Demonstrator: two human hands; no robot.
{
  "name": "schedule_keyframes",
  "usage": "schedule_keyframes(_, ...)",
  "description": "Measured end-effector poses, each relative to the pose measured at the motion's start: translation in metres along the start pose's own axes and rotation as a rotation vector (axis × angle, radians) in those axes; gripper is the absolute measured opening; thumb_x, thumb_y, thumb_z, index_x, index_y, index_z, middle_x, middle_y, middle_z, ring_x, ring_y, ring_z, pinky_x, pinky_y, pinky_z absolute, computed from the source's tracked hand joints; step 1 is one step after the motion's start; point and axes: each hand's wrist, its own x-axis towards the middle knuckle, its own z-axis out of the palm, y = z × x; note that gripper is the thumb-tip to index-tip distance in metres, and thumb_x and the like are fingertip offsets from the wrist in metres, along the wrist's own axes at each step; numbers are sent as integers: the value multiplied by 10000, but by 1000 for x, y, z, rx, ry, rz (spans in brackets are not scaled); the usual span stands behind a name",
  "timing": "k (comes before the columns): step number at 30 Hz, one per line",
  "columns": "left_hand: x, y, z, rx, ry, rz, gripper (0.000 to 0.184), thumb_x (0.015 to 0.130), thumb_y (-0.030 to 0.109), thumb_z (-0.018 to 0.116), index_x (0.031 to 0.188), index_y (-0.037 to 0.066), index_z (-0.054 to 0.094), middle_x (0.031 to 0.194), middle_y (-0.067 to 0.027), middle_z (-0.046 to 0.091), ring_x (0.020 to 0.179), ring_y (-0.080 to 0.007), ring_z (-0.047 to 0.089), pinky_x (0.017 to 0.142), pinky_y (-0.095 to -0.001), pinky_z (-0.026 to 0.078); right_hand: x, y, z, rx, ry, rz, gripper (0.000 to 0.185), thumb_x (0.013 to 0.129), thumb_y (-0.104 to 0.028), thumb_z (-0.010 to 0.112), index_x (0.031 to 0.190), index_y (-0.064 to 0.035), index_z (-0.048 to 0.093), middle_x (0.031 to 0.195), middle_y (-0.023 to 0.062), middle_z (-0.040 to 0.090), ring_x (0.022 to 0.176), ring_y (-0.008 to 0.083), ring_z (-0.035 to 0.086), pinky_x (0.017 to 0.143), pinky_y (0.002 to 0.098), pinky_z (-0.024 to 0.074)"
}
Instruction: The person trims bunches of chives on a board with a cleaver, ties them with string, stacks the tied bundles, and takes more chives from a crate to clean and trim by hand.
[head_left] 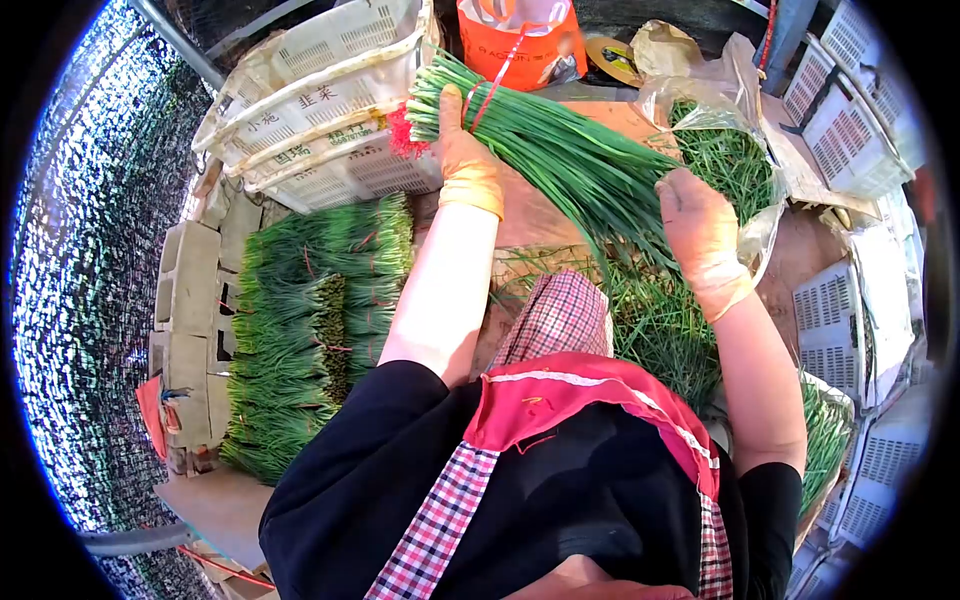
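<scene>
My left hand (465, 155), in an orange glove, grips a bunch of long green stalks (560, 145) near its pale cut ends. A pink-red tie circles the bunch beside my fingers. My right hand (695, 215), gloved too, has its fingers closed at the leafy tips of the same bunch. The bunch slants from upper left to lower right above a reddish-brown board (525, 215). Red ties (403, 132) hang by the cut ends, next to my left hand.
Tied bunches (290, 330) lie stacked at the left. White crates (330, 110) stand at the upper left, more crates (830, 320) at the right. An orange bag (520, 50) and tape roll (612, 60) are at the back. Loose leaves (660, 330) and a plastic bag of greens (725, 160) lie right.
</scene>
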Motion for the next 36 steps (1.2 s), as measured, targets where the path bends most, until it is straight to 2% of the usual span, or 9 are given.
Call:
schedule_keyframes(2, -3, -5, 4, 16, 11, 18, 362, 781, 314, 672, 1017, 51, 596, 900, -45, 632, 700, -184, 608, 647, -326, 532, -10, 8, -11, 589, 291, 45, 124, 824, -170, 562, 845, -65, 624, 694, 74, 594, 603, 184, 569, 557, 304, 441)
schedule_keyframes(4, 9, -14, -8, 40, 51, 13, 380, 774, 331, 674, 1016, 47, 602, 897, -50, 632, 691, -193, 605, 638, -325, 529, -31, 5, -64, 903, 276, 554, 137, 798, -84, 579, 911, -82, 656, 719, 32, 590, 591, 88, 510, 570, 207, 403)
schedule_keyframes(7, -15, -9, 11, 51, 69, -43, 400, 776, 407, 649, 978, 61, 626, 914, -64, 637, 743, -205, 602, 713, -348, 508, -91, 67, -61, 848, 152, 550, 160, 771, -101, 610, 921, -88, 664, 723, 44, 601, 602, 126, 534, 579, 233, 422)
schedule_keyframes(10, -22, -13, 17, 53, 75, -74, 418, 775, 436, 638, 966, 64, 627, 916, -68, 641, 763, -213, 603, 731, -360, 502, -114, 79, -71, -236, 8, 24, 150, 756, -119, 630, 896, -76, 666, 735, 80, 620, 621, 196, 565, 598, 271, 448)
schedule_keyframes(13, -38, -18, 21, 64, 71, -89, 428, 778, 451, 629, 955, 61, 626, 922, -70, 642, 770, -217, 605, 734, -365, 502, -87, 27, -113, 336, -37, 269, 159, 785, -158, 599, 892, -56, 659, 823, 123, 638, 789, 297, 605, 730, 337, 473)
schedule_keyframes(22, -55, -22, 31, 108, -51, -65, 381, 823, 434, 584, 996, 97, 619, 949, -42, 640, 828, -220, 600, 782, -388, 485, -41, 36, -56, 118, -68, 326, 237, 783, -252, 594, 854, -33, 651, 811, 196, 624, 800, 329, 607, 724, 356, 468)
schedule_keyframes(27, -47, -26, 23, 43, -127, -90, 440, 830, 484, 544, 996, 83, 614, 957, -65, 639, 836, -232, 602, 796, -388, 486, -82, 27, -93, 824, 180, 480, 119, 825, -114, 576, 789, -22, 642, 765, 11, 631, 706, 59, 512, 652, 197, 401)
schedule_keyframes(32, -54, -22, 23, -20, -119, -34, 615, 794, 605, 502, 1120, 87, 557, 1079, -100, 599, 927, -253, 578, 840, -387, 469, -98, 57, -125, 901, 425, 553, 101, 843, -122, 572, 850, -51, 643, 610, -47, 517, 479, -10, 358, 446, 131, 248)
schedule_keyframes(36, -37, -16, 9, -61, -433, 45, 712, 742, 639, 546, 1189, 86, 507, 1110, -118, 582, 973, -286, 565, 863, -424, 464, -95, 41, -142, 914, 89, 600, 123, 847, -141, 587, 873, -34, 643, 620, -60, 521, 500, 0, 384, 459, 136, 275)
